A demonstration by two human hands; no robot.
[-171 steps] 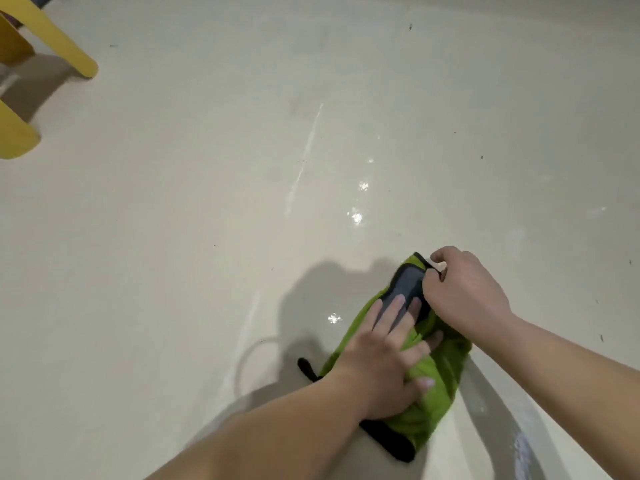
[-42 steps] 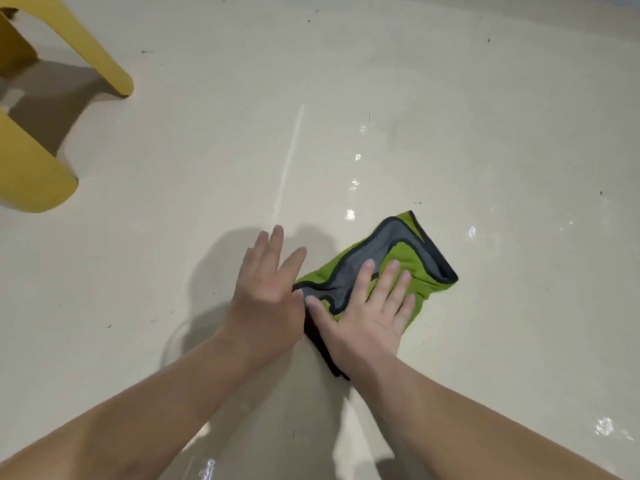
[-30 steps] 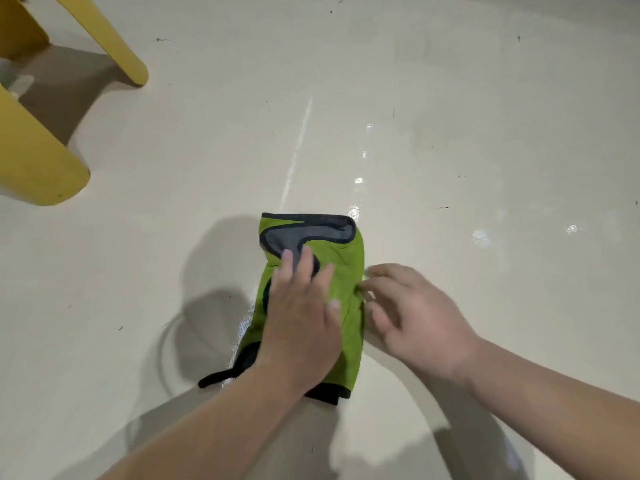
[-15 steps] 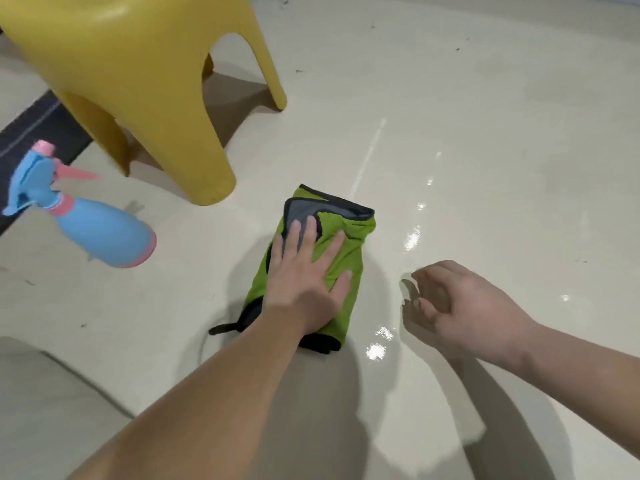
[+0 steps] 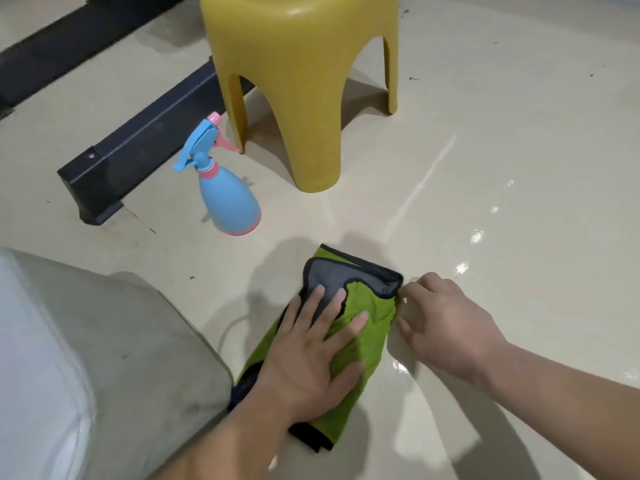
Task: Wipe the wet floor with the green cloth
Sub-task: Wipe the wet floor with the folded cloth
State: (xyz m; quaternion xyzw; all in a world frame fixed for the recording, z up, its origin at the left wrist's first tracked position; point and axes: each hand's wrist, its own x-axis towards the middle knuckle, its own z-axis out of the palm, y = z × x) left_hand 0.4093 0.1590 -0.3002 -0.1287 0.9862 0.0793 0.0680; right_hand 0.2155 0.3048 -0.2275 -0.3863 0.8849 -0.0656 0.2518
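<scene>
- Floor [image 5: 519,150], pale and glossy, fills most of the view. Wet glints [image 5: 476,235] lie right of and beyond the cloth, so the wiping looks only partly done.
- Grey padded edge [image 5: 104,358] at near left comes close to the cloth's near end. Strokes are better aimed right and far, away from it.
- Yellow stool [image 5: 304,64] stands at far centre, with a black bar [image 5: 138,143] running behind it on the left. Both are apart from the cloth and no obstacle to a rightward pass.
- Green cloth [image 5: 372,299] lies folded into a long strip on the floor at near centre, its grey, black-trimmed end pointing far. A thick fold should soak well, but a narrow strip covers little, so overlapping strokes would serve.
- Left hand [image 5: 308,362] lies flat on the cloth, fingers straight and spread, pressing down and gripping nothing. Even palm weight would likely stop the strip bunching as it slides.
- Right hand [image 5: 446,327] sits at the cloth's right edge, fingers curled against the hem. Whether they pinch it or merely touch it cannot be told.
- Spray bottle [image 5: 228,199] stands upright beyond the cloth on the left, near a stool leg.
</scene>
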